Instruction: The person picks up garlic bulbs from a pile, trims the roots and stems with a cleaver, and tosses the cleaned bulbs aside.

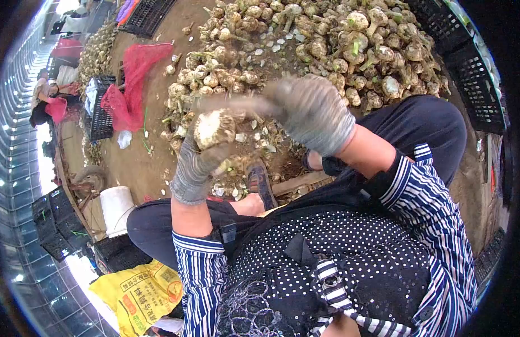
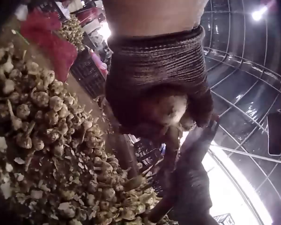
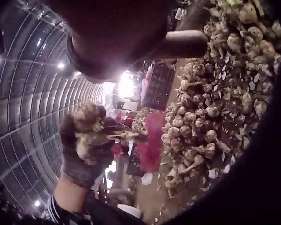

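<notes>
My left hand (image 1: 193, 171), in a grey knit glove, holds a garlic bulb (image 1: 214, 130) with a white face turned up. The bulb's pale side (image 2: 172, 108) shows under the glove in the left wrist view. In the right wrist view a garlic stem (image 3: 124, 134) sticks out from that hand. My right hand (image 1: 319, 112), gloved and motion-blurred, grips a knife (image 1: 234, 104) whose blurred blade reaches across just above the bulb. The rounded end of the knife's handle (image 3: 189, 44) pokes out of the fist in the right wrist view.
Heaped garlic bulbs (image 1: 378, 53) cover the ground ahead, with loose skins between. Black crates (image 1: 468, 73) stand at the right, another crate (image 1: 101, 109) and red mesh (image 1: 133, 84) at the left. A white bucket (image 1: 116, 208) and yellow sack (image 1: 144, 295) lie near my left knee. Another person (image 1: 46, 98) sits far left.
</notes>
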Action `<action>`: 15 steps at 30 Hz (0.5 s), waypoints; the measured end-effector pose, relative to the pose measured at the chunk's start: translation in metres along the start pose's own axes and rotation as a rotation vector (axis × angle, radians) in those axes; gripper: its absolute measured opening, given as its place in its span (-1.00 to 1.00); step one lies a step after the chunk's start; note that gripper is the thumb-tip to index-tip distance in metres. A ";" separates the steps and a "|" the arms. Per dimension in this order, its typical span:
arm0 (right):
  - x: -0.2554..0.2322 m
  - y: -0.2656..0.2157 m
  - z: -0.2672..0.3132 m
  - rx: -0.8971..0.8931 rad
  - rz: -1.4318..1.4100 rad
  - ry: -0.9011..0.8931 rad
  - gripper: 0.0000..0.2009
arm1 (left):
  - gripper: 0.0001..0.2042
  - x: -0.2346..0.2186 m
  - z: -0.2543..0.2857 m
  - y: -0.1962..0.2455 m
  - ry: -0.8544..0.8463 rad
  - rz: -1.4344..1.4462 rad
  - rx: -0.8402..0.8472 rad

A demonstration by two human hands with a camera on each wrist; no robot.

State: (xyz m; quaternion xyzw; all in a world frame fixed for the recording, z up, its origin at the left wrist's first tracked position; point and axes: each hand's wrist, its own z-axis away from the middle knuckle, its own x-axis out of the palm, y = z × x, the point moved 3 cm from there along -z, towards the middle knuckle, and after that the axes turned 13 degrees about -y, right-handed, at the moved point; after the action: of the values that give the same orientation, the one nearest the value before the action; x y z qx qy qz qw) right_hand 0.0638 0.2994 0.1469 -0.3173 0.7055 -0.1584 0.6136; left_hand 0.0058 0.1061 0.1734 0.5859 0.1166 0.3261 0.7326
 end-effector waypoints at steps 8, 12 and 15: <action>0.023 0.028 0.010 0.501 -0.725 0.008 -0.71 | -0.38 -0.012 0.005 -0.025 0.228 0.372 0.033; 0.009 0.012 0.013 0.421 -0.713 0.036 -0.71 | -0.30 0.015 0.004 -0.019 0.254 0.430 0.151; 0.005 0.007 0.012 0.455 -0.713 -0.026 -0.73 | -0.28 0.023 -0.003 -0.019 0.214 0.444 0.199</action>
State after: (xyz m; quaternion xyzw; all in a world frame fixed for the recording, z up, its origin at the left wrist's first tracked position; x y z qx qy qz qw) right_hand 0.0737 0.3030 0.1364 -0.3999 0.4906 -0.5085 0.5838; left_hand 0.0285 0.1207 0.1598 0.6286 0.0934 0.5257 0.5654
